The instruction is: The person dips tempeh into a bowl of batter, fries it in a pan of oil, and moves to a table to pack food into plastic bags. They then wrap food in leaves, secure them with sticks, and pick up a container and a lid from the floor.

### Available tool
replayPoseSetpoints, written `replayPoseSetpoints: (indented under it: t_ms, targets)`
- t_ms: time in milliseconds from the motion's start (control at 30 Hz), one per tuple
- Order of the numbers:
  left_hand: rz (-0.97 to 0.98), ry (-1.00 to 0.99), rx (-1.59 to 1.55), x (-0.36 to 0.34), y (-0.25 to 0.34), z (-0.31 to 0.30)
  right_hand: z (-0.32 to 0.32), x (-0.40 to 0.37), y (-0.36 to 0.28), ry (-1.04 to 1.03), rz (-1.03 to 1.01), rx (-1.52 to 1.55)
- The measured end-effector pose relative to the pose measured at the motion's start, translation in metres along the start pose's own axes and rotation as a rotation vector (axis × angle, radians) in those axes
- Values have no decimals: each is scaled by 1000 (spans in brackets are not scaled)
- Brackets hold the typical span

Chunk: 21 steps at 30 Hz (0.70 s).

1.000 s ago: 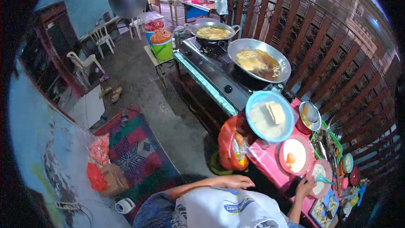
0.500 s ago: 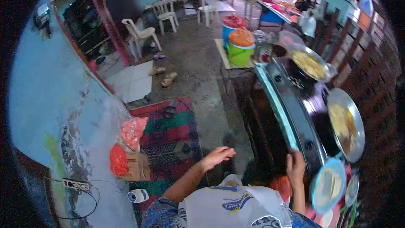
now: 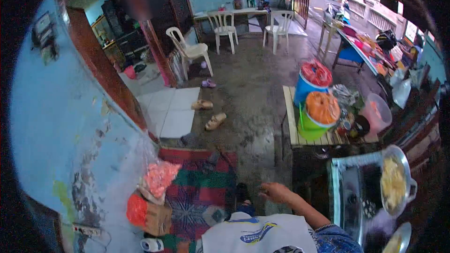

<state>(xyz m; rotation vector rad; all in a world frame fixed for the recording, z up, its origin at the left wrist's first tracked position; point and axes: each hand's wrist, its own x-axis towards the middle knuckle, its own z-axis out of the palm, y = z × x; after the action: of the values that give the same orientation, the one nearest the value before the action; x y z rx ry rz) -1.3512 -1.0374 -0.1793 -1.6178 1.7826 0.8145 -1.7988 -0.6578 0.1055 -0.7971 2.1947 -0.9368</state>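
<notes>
My right hand (image 3: 276, 192) is held in front of my white apron (image 3: 248, 234), over the floor. Its fingers are loosely spread and seem to hold nothing. No left hand can be made out. To the right of my right arm is a stove (image 3: 352, 178) with a pale edge. A metal wok (image 3: 407, 171) with yellowish food sits on it. Part of a second wok (image 3: 406, 234) shows at the lower right.
A slatted table (image 3: 291, 129) ahead carries a green bucket (image 3: 311, 129), a blue bucket (image 3: 304, 91) and a pink tub (image 3: 382, 112). A patterned rug (image 3: 197, 197), cardboard box (image 3: 158, 220) and sandals (image 3: 215, 122) lie left. White chairs (image 3: 192, 51) stand farther back.
My view has shifted forward and turned, so the stove and woks sit lower and farther right. My right hand has left the stove's edge. My left hand has dropped from sight.
</notes>
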Motion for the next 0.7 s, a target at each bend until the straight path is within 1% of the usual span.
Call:
replayPoseSetpoints:
  t_ms: [67,100,133,167,267,333,400,433,467,500,567,633,667,700]
  targets:
    - [0,19,-12,8,54,-22,-15,51,-3,-96,-122,-103]
    - [-2,15,-20,15,93,-35,-6,73,5,-175,-62,92]
    - [30,17,-33,22,140,-43,-14,96,10,-246,-5,269]
    - [61,17,-47,32,184,-50,-20,113,20,-298,15,276]
    - [228,42,-199,50,347,-81,-60,170,27,-300,68,22]
    - [322,54,-309,1,485,-129,-95,206,46,-266,143,-37]
    - [952,45,-451,34,599,-147,-125,243,68,-228,217,-73]
    - [761,-41,-334,-55,673,-191,-141,261,80,-215,246,-88]
    - [728,-212,-514,-22,725,-189,-157,282,94,-204,278,-103]
    - [910,-98,-271,-59,777,-211,-171,301,109,-200,302,-114]
    - [1084,-161,-193,-72,860,-219,-206,347,137,-200,340,-148]
    - [1096,-305,-98,-111,927,-218,-249,395,161,-204,369,-190]
    - [1092,-276,-106,-111,955,-205,-269,416,170,-209,376,-209]
    - [964,-659,-107,-104,964,-182,-289,436,178,-215,384,-226]
